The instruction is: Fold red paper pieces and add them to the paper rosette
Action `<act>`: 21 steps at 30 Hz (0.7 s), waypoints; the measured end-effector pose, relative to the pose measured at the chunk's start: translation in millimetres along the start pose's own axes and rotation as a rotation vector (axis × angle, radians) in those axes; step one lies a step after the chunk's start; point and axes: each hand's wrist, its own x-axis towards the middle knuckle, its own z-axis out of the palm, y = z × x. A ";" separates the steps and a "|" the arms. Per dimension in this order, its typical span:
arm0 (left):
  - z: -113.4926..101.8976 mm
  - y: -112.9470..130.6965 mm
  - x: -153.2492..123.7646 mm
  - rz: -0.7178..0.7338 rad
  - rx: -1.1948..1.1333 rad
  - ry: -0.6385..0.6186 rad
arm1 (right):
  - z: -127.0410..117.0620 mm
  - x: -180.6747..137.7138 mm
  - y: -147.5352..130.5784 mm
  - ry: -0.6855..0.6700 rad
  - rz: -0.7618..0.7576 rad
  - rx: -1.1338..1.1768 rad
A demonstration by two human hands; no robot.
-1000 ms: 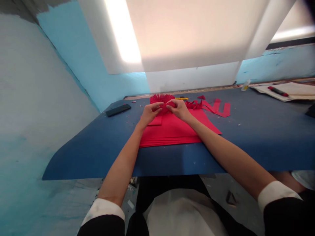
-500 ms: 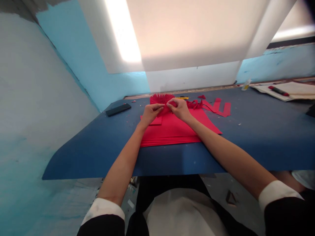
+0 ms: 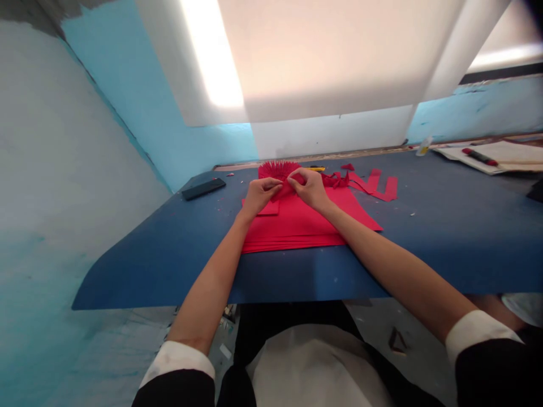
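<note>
- Small red paper piece (image 3: 285, 190), held up just over the stack of red sheets (image 3: 305, 226), near the far middle of the blue counter (image 3: 424, 237).
- Left hand (image 3: 259, 195) at 9 o'clock of the piece, right hand (image 3: 313, 190) at 3 o'clock, both touching it, neither one nearer than the other.
- Left fingers (image 3: 274, 182) pressed together on the left end of the piece, thumb tip against fingertip.
- Right fingers (image 3: 296, 181) pinched tight on the right end in the same way, knuckles curled up.
- Long side of the piece lying about 9 to 3, from one pinch to the other, with a loose bit hanging down toward 7 o'clock under the left hand.
- Too small and crumpled to tell how many folds are in the piece.
- Pleated red paper fan (image 3: 278, 168) just beyond the hands at 12 o'clock, flat on the counter, apart from the held piece.
- Cut red paper strips (image 3: 377, 186) at 3 o'clock of the right hand, some tangled, some straight.
- Yellow tool (image 3: 314, 168) at 1 o'clock, just behind the right hand, too small to name better.
- Black phone (image 3: 203, 189) well apart at 9 o'clock of the left hand.
- Small glue bottle (image 3: 423, 147) and red marker (image 3: 479, 156) far off at 2 o'clock, the marker on a white sheet (image 3: 515, 154).
</note>
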 end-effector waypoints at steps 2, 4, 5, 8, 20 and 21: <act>-0.7 2.0 0.0 0.018 0.025 -0.006 | 0.1 -0.2 0.6 0.008 -0.006 -0.003; -1.1 4.8 -0.5 0.030 0.039 -0.006 | 0.2 -0.5 0.9 0.008 -0.005 0.005; -1.2 6.2 -0.9 0.032 0.042 -0.005 | 0.2 -0.7 0.9 0.007 -0.003 0.008; -0.9 9.2 -1.7 0.036 0.040 -0.005 | 0.3 -1.5 0.1 0.012 0.000 0.014; -0.5 3.9 1.4 -0.013 -0.075 -0.022 | 1.1 -2.9 -3.7 0.009 -0.006 0.010; -0.6 4.3 1.2 -0.013 -0.078 -0.024 | 1.6 -2.7 -3.4 0.027 0.008 0.020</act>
